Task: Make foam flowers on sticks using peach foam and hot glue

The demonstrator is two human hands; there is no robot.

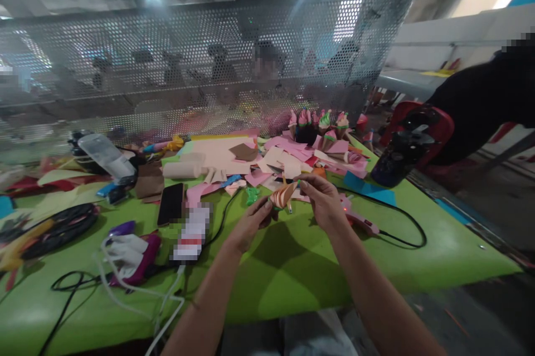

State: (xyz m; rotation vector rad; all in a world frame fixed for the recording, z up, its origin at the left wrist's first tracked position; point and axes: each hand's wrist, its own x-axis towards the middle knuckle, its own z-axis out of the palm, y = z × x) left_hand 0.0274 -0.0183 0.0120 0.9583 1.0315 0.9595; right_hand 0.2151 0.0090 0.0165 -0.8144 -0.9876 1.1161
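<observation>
Above the green table (284, 283), my left hand (256, 219) grips a small striped ice cream cone craft (283, 196), orange-brown and white, lying on its side. My right hand (321, 197) is closed in a pinch at the cone's pointed right end, with a tiny green bit by the fingertips; whether it grips the cone or only that bit is hard to make out. Just right of this hand lies a pink glue gun (361, 222) with a red light and a black cord. A crumpled green piece (252, 195) rests left of the cone.
Paper scraps (288, 161) cover the table's back, beside finished ice cream cones (324, 120). A phone (170, 204), a power strip (142, 261) with cables, a clear bottle (107, 156) and a dark bottle (395, 161) stand or lie around. A perforated metal screen (188, 77) rises behind; a person sits right.
</observation>
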